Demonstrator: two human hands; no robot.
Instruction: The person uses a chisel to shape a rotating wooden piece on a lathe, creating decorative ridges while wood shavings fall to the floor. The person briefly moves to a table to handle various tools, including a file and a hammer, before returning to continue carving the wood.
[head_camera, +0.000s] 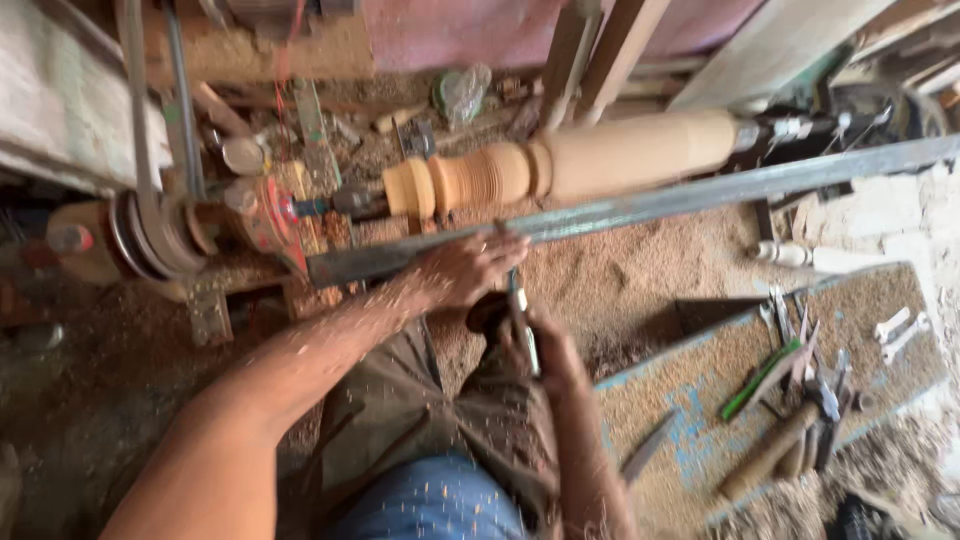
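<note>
A pale wooden workpiece with turned rings and beads sits mounted in a lathe across the upper middle of the head view. Just below it runs a long metal tool rest bar. My left hand lies on the bar, fingers over a chisel whose blade points up toward the wood. My right hand grips the chisel's handle lower down, close to my lap. Both forearms are flecked with sawdust.
A blue-edged board at the right carries several chisels, wrenches and a green-handled tool. The lathe's drive pulley and belt are at the left. Sawdust covers the floor. Wooden planks lean at the back.
</note>
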